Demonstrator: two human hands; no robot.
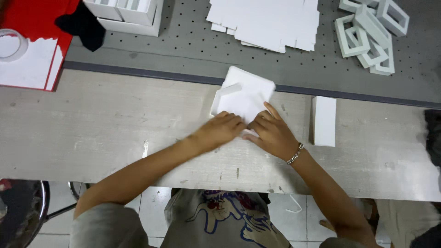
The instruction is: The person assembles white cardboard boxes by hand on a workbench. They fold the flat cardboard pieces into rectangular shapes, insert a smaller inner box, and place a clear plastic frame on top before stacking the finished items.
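A white, partly folded cardboard box (243,94) lies on the pale wooden table (92,124) at mid-frame, one flap raised at its left. My left hand (219,131) presses on the box's near edge with curled fingers. My right hand (272,133), with a bracelet at the wrist, rests beside it on the same near edge, fingers pinching the cardboard. The two hands almost touch. The box's near corner is hidden under them.
A closed white box (324,121) lies to the right. Behind, on a grey perforated surface (193,46), sit flat white cardboard blanks (268,20), white square frames (370,34) and a tray of white boxes (131,16). A red tray (34,43) sits far left.
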